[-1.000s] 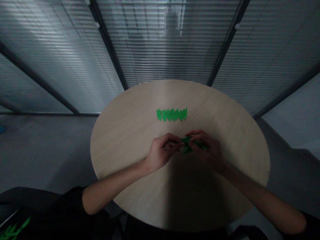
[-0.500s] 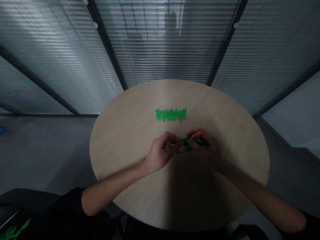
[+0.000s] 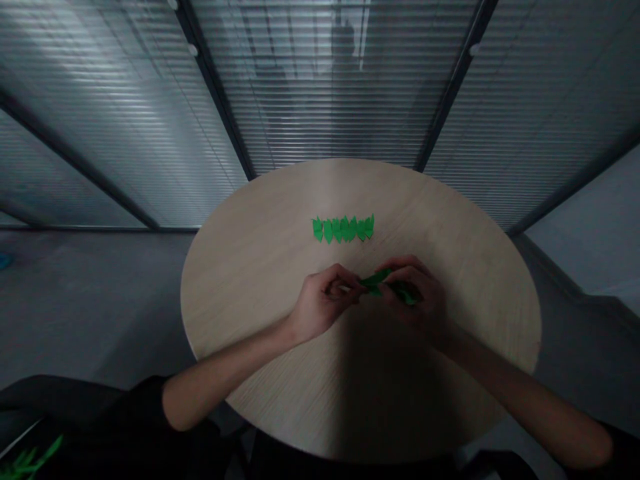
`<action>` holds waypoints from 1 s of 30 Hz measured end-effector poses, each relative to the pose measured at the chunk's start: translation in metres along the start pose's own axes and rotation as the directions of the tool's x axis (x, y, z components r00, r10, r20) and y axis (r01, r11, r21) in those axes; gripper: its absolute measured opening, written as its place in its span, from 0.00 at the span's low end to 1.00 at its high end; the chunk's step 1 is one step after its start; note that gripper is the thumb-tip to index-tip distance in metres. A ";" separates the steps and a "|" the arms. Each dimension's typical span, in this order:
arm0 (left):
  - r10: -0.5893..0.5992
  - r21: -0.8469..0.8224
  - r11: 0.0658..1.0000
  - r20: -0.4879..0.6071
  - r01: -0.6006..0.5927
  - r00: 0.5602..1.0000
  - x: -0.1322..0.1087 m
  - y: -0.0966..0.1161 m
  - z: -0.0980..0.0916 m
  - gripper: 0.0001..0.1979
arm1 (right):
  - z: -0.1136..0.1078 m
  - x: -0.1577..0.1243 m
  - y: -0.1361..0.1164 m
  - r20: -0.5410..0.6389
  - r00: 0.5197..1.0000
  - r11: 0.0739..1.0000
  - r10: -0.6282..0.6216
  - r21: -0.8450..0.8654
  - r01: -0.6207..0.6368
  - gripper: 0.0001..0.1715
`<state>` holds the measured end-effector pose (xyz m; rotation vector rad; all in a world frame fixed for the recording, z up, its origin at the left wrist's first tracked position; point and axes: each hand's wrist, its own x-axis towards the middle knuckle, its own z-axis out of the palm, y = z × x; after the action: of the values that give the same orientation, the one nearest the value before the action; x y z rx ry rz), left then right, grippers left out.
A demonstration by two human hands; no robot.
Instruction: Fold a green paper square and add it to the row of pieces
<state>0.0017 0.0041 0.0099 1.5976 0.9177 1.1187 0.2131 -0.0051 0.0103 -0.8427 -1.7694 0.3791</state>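
The left grip and the right grip are close to each other over the middle of the counter, both clamped on the same folded green piece. The left grip has thumb and fingertips together on the left end of the piece. The right grip bends its fingers over the other end, thumb on the near side, so part of the green is hidden there; a bit of it shows below the curled fingers. Its exact shape cannot be told, as the fingers cover much of it and the light is dim.

Straight beyond both grips, well apart from them, a row of green pieces lies flat on the counter. They sit side by side, some seeming to touch, with pointed ends facing toward and away from the grips. A dark shadow falls on the counter on the near side of the right grip.

Far to the left of the left grip and nearer the body, more green strips show beside a dark sleeve. Past the counter's far edge, beyond the grips, stand window blinds between dark posts.
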 end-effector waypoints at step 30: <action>-0.143 -0.341 0.924 0.113 0.173 0.983 0.003 -0.001 0.013 0.19 | 0.004 -0.001 0.002 0.007 0.991 0.990 0.132 0.039 -0.133 0.04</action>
<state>0.0144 0.0034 0.0077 1.2468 0.7285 1.0260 0.2104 -0.0040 0.0071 -0.9343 -1.7088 0.5019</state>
